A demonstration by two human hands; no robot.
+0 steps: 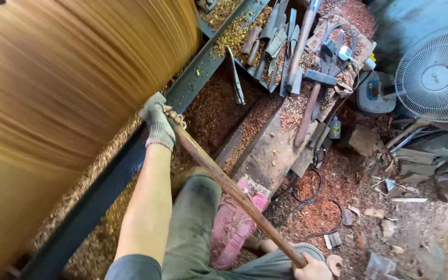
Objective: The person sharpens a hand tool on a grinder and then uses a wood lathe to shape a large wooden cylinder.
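Hands clamp a long tool (234, 189) — gloved left hand (157, 123) up on the rail (130, 155), right hand (312, 268) at its butt. Spinning log (63, 93) beside the rail could grab it — kickback.

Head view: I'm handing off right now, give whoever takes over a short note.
Left hand, gloved, grips the front of the long wooden-handled tool on the dark metal rest bar. Right hand, bare, holds the handle's rear end. The big wooden workpiece looks motion-blurred, apparently spinning; the tool tip is hidden. Shavings cover the floor, so cutting is well under way. Spare tools lie on the bench ahead.
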